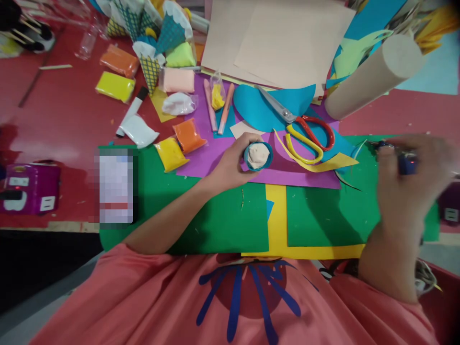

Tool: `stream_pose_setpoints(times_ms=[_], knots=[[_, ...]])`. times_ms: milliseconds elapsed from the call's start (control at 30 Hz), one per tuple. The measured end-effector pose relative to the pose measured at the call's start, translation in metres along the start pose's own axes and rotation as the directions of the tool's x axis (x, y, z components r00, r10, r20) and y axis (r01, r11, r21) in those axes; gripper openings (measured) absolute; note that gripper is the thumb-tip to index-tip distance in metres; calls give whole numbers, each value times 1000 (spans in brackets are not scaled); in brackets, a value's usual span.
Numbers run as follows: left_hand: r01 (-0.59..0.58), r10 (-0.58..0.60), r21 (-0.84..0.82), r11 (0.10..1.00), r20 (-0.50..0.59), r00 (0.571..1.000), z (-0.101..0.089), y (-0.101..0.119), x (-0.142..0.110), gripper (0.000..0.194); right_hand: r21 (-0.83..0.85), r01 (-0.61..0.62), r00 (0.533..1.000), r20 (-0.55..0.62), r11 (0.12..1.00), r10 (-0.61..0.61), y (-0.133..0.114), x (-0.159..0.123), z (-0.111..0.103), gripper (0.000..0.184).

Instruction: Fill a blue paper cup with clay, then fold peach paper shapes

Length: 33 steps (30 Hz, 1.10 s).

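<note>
My left hand is closed around a small blue paper cone, its round mouth turned up toward me. Cream-coloured clay fills the opening. Out to the right, over the green mat's right side, my right hand is raised and blurred. Its fingers are curled about a dark blue object with a dark, narrow end pointing left; I cannot make out its kind. Just past the cone lie scissors with one red and one yellow handle loop, resting on blue paper.
Green sheets and purple paper cover the near table. Clay packets, a marker and patterned cones are at left. A cardboard tube stands tilted at back right, beside beige sheets. A blurred-out phone lies left.
</note>
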State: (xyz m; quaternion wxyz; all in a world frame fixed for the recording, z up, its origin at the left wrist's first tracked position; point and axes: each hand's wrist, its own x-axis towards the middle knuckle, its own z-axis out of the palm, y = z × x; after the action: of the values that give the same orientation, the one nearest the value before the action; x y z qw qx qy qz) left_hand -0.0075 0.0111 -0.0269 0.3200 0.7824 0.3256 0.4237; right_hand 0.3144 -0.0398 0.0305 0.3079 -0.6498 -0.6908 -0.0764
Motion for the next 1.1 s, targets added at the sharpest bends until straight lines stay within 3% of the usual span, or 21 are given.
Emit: stream_pose_setpoints(times_ms=[67, 133, 233, 433, 633, 900, 1100], knots=[[24, -26, 40, 999, 32, 999, 0, 0, -1, 44, 148, 242, 968, 32, 959, -249, -43, 4, 18, 20], [40, -44, 71, 997, 45, 998, 0, -1, -2, 43, 311, 435, 883, 34, 845, -468, -76, 3, 36, 30], [48, -53, 91, 995, 58, 997, 0, 0, -1, 38, 378, 526, 809, 55, 762, -585, -102, -3, 58, 36], [98, -111, 117, 988, 103, 989, -2, 5, 1, 36, 376, 579, 779, 10, 724, -627, -106, -11, 69, 40], [114, -139, 163, 980, 149, 979, -4, 7, 1, 43, 367, 529, 781, 141, 765, -608, -104, -13, 68, 40], [109, -148, 209, 972, 179, 973, -2, 5, -1, 37, 461, 490, 786, 133, 740, -604, -107, -15, 70, 41], [79, -106, 168, 983, 157, 982, 0, -3, -3, 27, 463, 435, 783, 230, 772, -578, -111, -15, 70, 39]])
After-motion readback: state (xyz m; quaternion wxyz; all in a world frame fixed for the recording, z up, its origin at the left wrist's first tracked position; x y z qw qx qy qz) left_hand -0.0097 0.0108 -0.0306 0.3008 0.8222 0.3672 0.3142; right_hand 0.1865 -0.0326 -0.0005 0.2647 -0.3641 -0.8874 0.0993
